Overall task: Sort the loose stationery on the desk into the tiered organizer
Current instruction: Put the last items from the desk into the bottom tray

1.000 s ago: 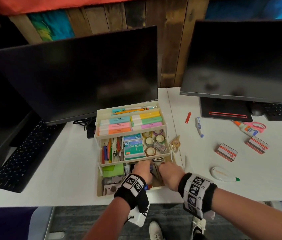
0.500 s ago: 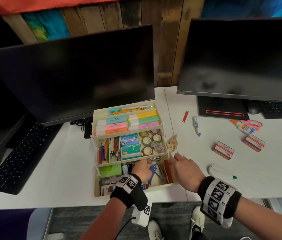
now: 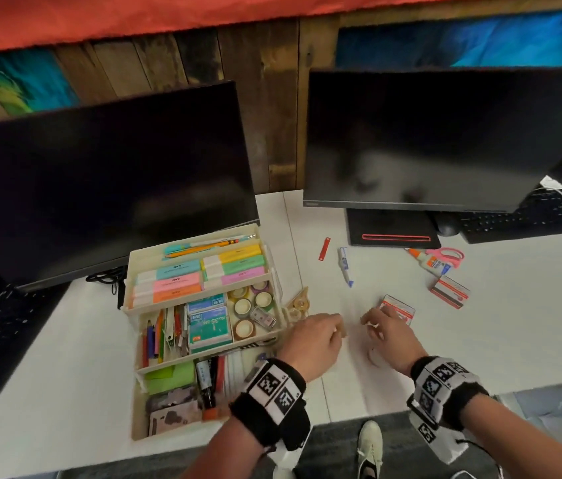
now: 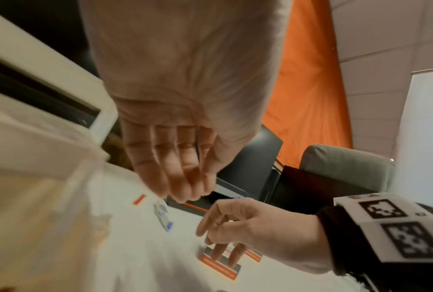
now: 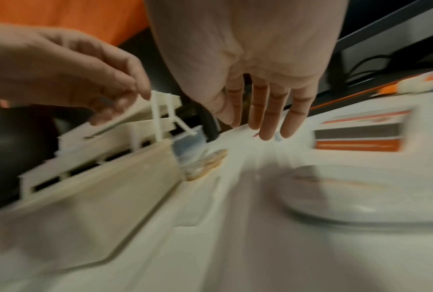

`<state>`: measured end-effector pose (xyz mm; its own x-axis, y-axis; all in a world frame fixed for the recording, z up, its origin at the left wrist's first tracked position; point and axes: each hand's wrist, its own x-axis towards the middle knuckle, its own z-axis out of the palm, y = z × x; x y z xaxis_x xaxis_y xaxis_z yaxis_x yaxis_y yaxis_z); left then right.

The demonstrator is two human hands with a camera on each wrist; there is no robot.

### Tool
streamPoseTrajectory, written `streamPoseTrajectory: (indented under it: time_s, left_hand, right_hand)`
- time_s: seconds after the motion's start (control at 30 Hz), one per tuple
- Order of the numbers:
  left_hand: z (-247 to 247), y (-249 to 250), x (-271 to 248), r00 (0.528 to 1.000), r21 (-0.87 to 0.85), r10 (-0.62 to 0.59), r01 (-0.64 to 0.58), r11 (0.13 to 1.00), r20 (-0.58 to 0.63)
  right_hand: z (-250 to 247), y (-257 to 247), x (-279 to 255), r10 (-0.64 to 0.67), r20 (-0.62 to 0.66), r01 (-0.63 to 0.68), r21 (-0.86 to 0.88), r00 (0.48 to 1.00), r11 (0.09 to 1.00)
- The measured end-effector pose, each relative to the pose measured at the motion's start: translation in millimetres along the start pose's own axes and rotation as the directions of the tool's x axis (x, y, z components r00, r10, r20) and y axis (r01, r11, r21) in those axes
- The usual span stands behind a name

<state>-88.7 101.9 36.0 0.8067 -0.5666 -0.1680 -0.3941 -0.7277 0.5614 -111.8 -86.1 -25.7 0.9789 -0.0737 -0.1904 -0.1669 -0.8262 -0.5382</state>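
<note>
The cream tiered organizer (image 3: pixel 128 278) stands fanned out at the desk's left, holding sticky notes, pens, staple boxes and tape rolls. Just right of it, my left hand (image 3: pixel 336 328) hovers over bare desk with loosely curled fingers and holds nothing. My right hand (image 3: pixel 371 321) reaches with straight fingers (image 5: pixel 265 130) to a red-and-white staple box (image 3: pixel 402 309); the left wrist view shows those fingertips (image 4: pixel 223 254) touching the box (image 4: pixel 220 264). A white correction tape (image 3: pixel 376 359) lies partly hidden beneath my right palm.
Loose on the desk lie a tape dispenser (image 3: pixel 298 305) beside the organizer, a red clip (image 3: pixel 324 244), a correction pen (image 3: pixel 345 266), a glue bottle (image 3: pixel 431 264) on pink scissors (image 3: pixel 449 254) and a second staple box (image 3: pixel 450 292). Two dark monitors stand behind.
Both hands have left the organizer's bottom tier and moved right over the desk. My right hand has come down on the staple box.
</note>
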Motion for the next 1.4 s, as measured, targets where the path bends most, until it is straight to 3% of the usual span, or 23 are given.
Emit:
streamPoseTrajectory:
  time_s: [0.1,0.2,0.37,0.5,0.6,0.7,0.83,0.9,0.97,1.03,1.1,1.17,1.23,1.33,1.4]
  left_hand:
    - [21.7,11.9,28.9,0.997,0.065,-0.010,0.005,0.998,0.079]
    - [39.8,15.1,53.3,0.987,0.148,-0.119,0.103,0.984,0.105]
    - [52.6,7.2,90.1,0.927,0.299,-0.374,0.349,0.888,0.027]
    - [48.5,-15.4,110.5,0.812,0.282,-0.579,0.573,0.770,-0.070]
    - [50.4,-27.8,118.1,0.753,0.305,-0.651,0.644,0.701,-0.096]
    - [53.6,-28.6,122.2,0.743,0.366,-0.663,0.644,0.672,-0.091]
    - [49.5,-18.2,122.5,0.747,0.386,-0.661,0.633,0.671,-0.077]
    - [44.4,-8.0,119.0,0.777,0.313,-0.627,0.612,0.727,-0.062]
    - [32.9,4.4,108.3,0.820,0.189,-0.569,0.569,0.801,-0.058]
    - [18.2,12.5,91.7,0.856,-0.031,-0.514,0.513,0.858,-0.053]
    - [1.7,14.2,67.4,0.873,-0.395,-0.483,0.469,0.790,0.071]
    - [-11.8,6.9,37.9,0.889,-0.679,-0.409,0.430,0.594,0.205]
    - [-22.2,-8.9,8.4,0.902,-0.749,-0.355,0.410,0.520,0.247]
    - [-27.0,-31.4,-28.4,0.905,-0.697,-0.356,0.410,0.588,0.232]
    - [-20.8,-39.4,-40.1,0.902,-0.661,-0.364,0.420,0.622,0.232]
  right_hand:
    - [-10.4,34.4,-4.8,0.022,0.159,-0.004,-0.115,0.987,0.993]
    - [-7.1,57.2,-18.3,-0.026,0.303,0.080,-0.165,0.953,0.983]
    - [7.9,67.4,-13.8,-0.120,0.306,0.211,-0.285,0.944,0.935]
    - [-5.9,63.3,3.8,-0.104,0.307,0.132,-0.071,0.946,0.989]
    - [-20.1,57.4,17.6,-0.132,0.293,0.103,0.111,0.947,0.988]
    - [-29.1,53.5,32.0,-0.145,0.264,0.088,0.216,0.953,0.972]
    - [-31.1,48.7,43.8,-0.029,0.316,-0.090,0.356,0.948,0.930]
    - [-29.0,46.6,44.2,0.058,0.373,-0.251,0.492,0.926,0.833]
    - [-26.4,42.6,43.8,0.128,0.414,-0.388,0.639,0.901,0.665]
    - [-25.0,37.1,43.5,0.171,0.442,-0.461,0.714,0.880,0.527]
    - [-23.2,31.3,44.3,0.191,0.468,-0.500,0.741,0.863,0.447]
    - [-21.9,22.3,43.6,0.186,0.488,-0.521,0.767,0.853,0.375]
    - [-22.7,9.5,41.2,0.165,0.525,-0.550,0.781,0.835,0.295]
    - [-19.5,-8.6,35.5,0.109,0.566,-0.577,0.795,0.817,0.188]
    - [-12.9,-16.2,31.4,0.096,0.569,-0.577,0.799,0.817,0.168]
